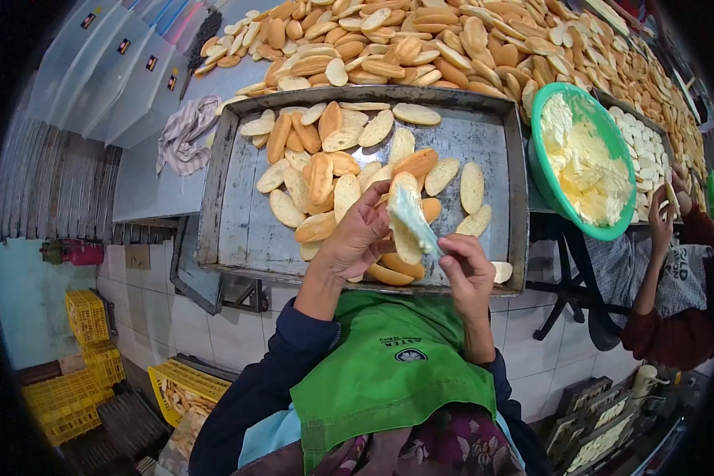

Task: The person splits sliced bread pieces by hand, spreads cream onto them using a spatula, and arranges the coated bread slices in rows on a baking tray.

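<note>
My left hand (pixel 363 238) holds a halved bread slice (pixel 405 236) upright over the front of a metal tray (pixel 214 178). In my right hand (pixel 470 274) is a pale blue spatula (pixel 414 216), its blade lying against the slice's cut face with some cream on it. Bread halves (pixel 321 178) lie loosely in the tray, some cut side up, others crust up. To the right of the tray stands a green bowl (pixel 538 151) of pale yellow cream (pixel 583 159).
A large heap of bread halves (pixel 420 40) covers the table behind the tray. A cloth (pixel 189 135) lies at the left. At the right, a co-worker's hands (pixel 663 210) are beside another tray of cream-coloured pieces (pixel 644 155). Yellow crates (pixel 87 325) stand lower left.
</note>
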`<state>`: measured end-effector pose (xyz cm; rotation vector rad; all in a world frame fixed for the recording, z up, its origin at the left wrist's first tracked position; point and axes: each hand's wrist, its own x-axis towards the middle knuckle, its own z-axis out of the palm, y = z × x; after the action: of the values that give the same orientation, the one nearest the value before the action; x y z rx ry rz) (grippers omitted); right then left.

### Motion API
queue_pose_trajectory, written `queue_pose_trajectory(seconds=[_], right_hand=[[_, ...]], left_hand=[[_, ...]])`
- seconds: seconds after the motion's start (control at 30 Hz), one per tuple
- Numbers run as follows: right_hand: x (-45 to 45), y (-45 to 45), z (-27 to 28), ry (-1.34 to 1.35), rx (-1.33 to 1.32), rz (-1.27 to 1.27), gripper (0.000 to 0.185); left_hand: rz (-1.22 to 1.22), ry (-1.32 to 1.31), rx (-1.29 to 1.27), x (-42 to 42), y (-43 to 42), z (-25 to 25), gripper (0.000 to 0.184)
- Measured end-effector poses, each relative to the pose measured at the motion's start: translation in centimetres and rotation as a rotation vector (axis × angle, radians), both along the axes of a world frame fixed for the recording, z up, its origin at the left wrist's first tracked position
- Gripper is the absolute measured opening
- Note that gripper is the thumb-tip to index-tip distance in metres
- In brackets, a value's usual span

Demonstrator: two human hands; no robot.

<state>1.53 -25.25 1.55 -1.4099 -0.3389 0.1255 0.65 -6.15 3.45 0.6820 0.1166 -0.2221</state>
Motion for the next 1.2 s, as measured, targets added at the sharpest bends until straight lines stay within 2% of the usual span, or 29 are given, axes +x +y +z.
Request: queue_pose_trajectory(seconds=[0.07, 0.13, 0.17, 0.23, 0.27, 0.33, 0.4, 0.47, 0.53, 0.6, 0.8, 0.87, 1.03, 1.1, 1.13, 1.2], right_hand=[[0.2, 0.5, -0.6, -0.030, 0.006, -0.015, 0.022], [0.5, 0.1, -0.9, -0.139, -0.134, -0.050, 0.022], [0.8, -0.4, -0.9, -0.138, -0.135, -0.049, 0.022], [1.3, -1.4, -0.4, -0.252, -0.412, -0.147, 0.022], [1.4, -1.6, 0.0, -0.251, -0.413, -0.147, 0.022], [1.4, -2.1, 0.8, -0.077, -0.351, -0.223, 0.023], [1.1, -1.9, 0.9, -0.075, -0.290, -0.219, 0.024], [1.2, -1.8, 1.5, -0.118, -0.377, 0.023, 0.025], [1.3, -2.9, 1.1, -0.117, -0.435, -0.004, 0.023], [1.4, -3.6, 0.6, -0.128, -0.398, -0.120, 0.023], [1.6, -1.3, 0.2, -0.246, -0.300, -0.203, 0.025], [1.6, -1.2, 0.9, -0.298, -0.408, -0.322, 0.024], [1.8, -1.9, 0.9, -0.378, -0.507, -0.450, 0.023], [1.7, -2.6, 0.4, -0.435, -0.573, -0.541, 0.023], [1.4, -3.2, -0.1, -0.436, -0.573, -0.543, 0.023], [0.2, -4.4, -1.9, -0.547, -0.688, -0.693, 0.023]], left_hand=[[0.017, 0.000, 0.013, 0.1, 0.3, -0.8, 0.064], [0.051, 0.027, -0.167, 0.1, 0.8, -1.2, 0.065], [0.052, 0.029, -0.168, 0.1, 1.1, -1.2, 0.065], [0.127, -0.003, -0.188, 0.2, 1.7, -1.1, 0.066], [0.125, -0.002, -0.190, 0.3, 2.1, -1.0, 0.066], [0.114, -0.091, -0.038, 0.4, 2.7, -1.0, 0.066], [0.111, -0.108, 0.011, 0.4, 2.4, -1.2, 0.064], [0.196, -0.080, -0.079, 0.5, 2.4, -1.1, 0.062], [0.241, -0.070, -0.064, 0.8, 2.7, -0.7, 0.060], [0.220, 0.007, -0.004, 0.7, 2.8, -0.7, 0.059], [0.033, 0.112, 0.066, 0.3, -1.1, -0.4, 0.065], [-0.108, 0.020, 0.072, -0.2, -0.5, -1.5, 0.068], [-0.124, -0.001, 0.069, -0.7, -0.4, -1.7, 0.075], [-0.218, -0.050, -0.003, -0.7, -0.2, -1.4, 0.078], [-0.219, -0.052, -0.003, -0.8, 0.0, -1.3, 0.078], [-0.096, 0.084, 0.086, -1.3, 0.6, -1.0, 0.093]])
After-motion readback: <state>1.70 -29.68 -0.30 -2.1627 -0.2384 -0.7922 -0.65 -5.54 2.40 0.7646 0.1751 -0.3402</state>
